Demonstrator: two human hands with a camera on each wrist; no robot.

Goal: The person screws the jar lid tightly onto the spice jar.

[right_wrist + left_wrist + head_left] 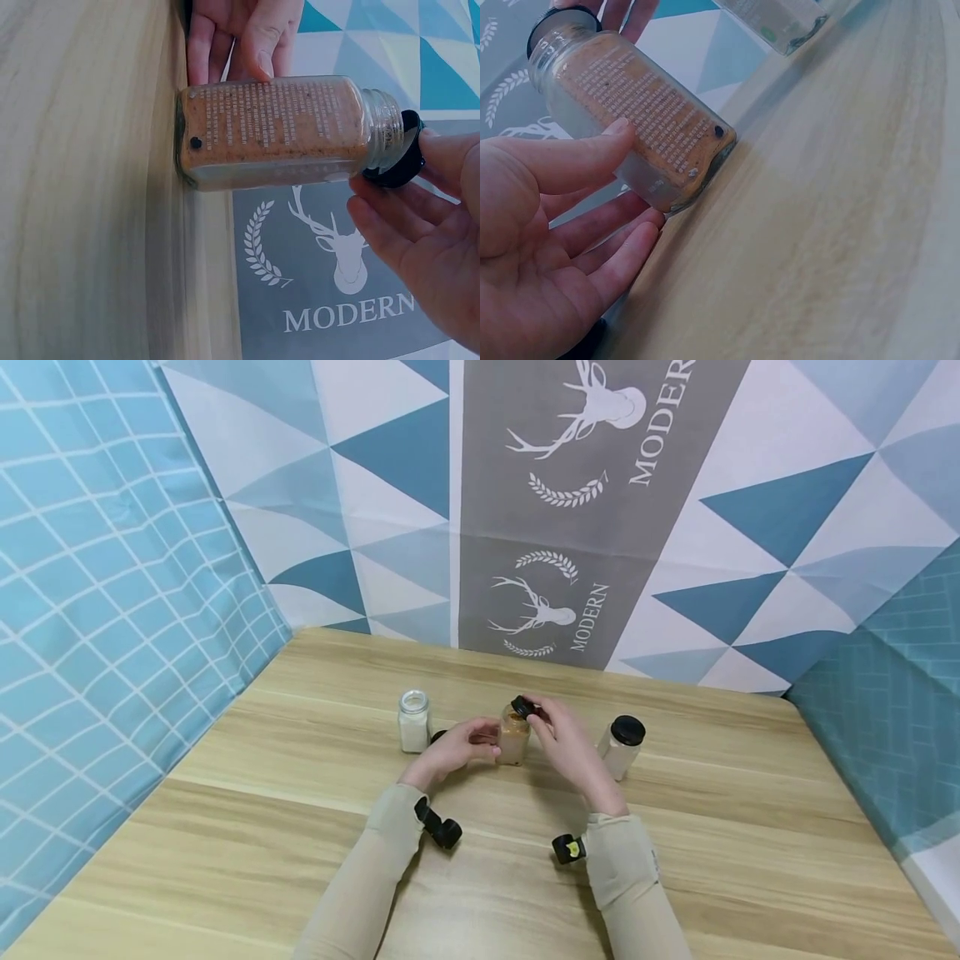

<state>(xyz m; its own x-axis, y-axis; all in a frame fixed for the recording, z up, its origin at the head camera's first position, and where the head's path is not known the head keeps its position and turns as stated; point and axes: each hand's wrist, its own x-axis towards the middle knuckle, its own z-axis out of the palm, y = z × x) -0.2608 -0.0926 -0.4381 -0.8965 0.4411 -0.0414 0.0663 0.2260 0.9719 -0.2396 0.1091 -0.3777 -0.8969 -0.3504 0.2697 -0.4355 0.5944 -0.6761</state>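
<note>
Pale wood makes up the table that fills the lower half of the head view, and a patterned wall covering of blue, white and grey triangles with deer heads rises behind it across the top. Blue sheeting with a white grid, the grid sheet, takes the upper left of the frame. Two beige sleeves, the left sleeve and the right sleeve, come up from the bottom edge. Near the middle of the frame, the right hand pinches a black lid between thumb and fingers, while the left hand has its thumb spread apart from loosely bent fingers, the thumb tip at the side of the spice jar; how firmly it presses, I cannot tell. That spice jar, glass with orange-brown powder, stands upright on the table between the hands, just right of centre. Right of it stands a capped jar; left of it, an uncapped jar with white contents. Small black wrist cameras sit at the cuffs, lower centre. Smallest are the black lid, tilted at the spice jar's mouth, and a dark piece partly hidden behind the left hand.
</note>
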